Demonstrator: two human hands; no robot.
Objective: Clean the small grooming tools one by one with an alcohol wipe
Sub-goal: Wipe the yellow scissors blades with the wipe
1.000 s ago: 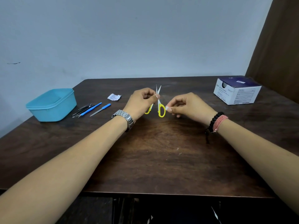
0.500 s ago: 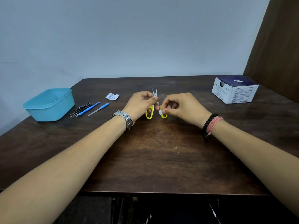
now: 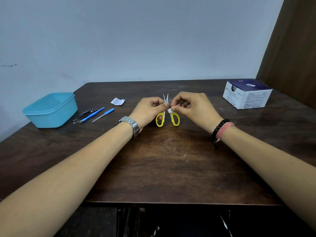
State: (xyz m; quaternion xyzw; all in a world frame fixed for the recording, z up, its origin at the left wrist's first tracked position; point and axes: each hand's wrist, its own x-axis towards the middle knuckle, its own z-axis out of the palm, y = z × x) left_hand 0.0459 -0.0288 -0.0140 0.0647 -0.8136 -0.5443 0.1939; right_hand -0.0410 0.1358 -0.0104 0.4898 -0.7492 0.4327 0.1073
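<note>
Yellow-handled scissors (image 3: 167, 115), light blue tub (image 3: 51, 110), dark wood-grain table (image 3: 171, 159) (scuffed pale), navy-and-white box (image 3: 246, 95)

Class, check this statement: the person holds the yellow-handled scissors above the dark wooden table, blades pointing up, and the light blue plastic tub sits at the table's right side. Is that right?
One detail is wrong. The head view shows the light blue plastic tub at the left side of the dark wooden table, not the right. The yellow-handled scissors are indeed held with blades up.
</note>
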